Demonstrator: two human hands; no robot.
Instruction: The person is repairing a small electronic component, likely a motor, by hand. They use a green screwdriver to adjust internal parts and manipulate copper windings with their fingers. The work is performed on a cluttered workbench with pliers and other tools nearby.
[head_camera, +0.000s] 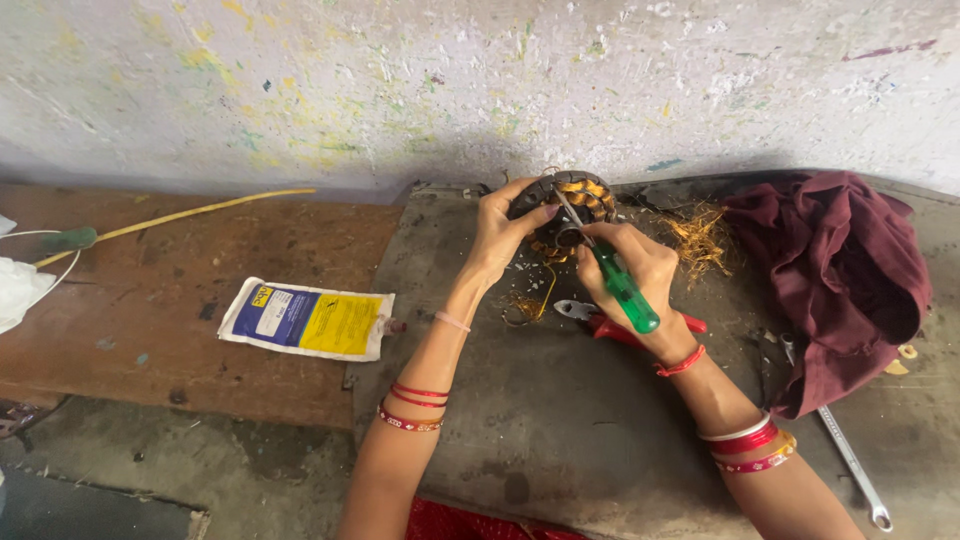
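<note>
Motor stator (570, 205) with copper windings, sat at the far edge of the dark table (560, 420), right up against the paint-speckled wall (400, 80). Looks heavy and rigid for its size, steel core, so probably not going to flex or roll far, but the copper coils look thin and easy to nick. Safest grab probably on the outer dark rim, not the windings

Left hand (500, 235) cupped round the left side of it, fingers (530, 212) curled onto the rim and pressing it steady. Right hand (635, 265) wrapped tight round a green-handled screwdriver (620, 285), fingers closed on the handle, metal tip poked into the middle of the stator

Other stuff around: red-handled pliers (600, 318) lying just near of the right hand, partly under the wrist. Loose tangle of pulled copper wire (700, 240) just right of the stator, a few strands on the near side too. Maroon cloth (840, 270) bunched up at the right, long spanner (850, 460) poking out from under it. Blue and yellow pouch (310, 320) well off to the left on the brown board, yellow cable (180, 215) further left still. Nothing really crowding the stator except the wire scraps and the pliers
</note>
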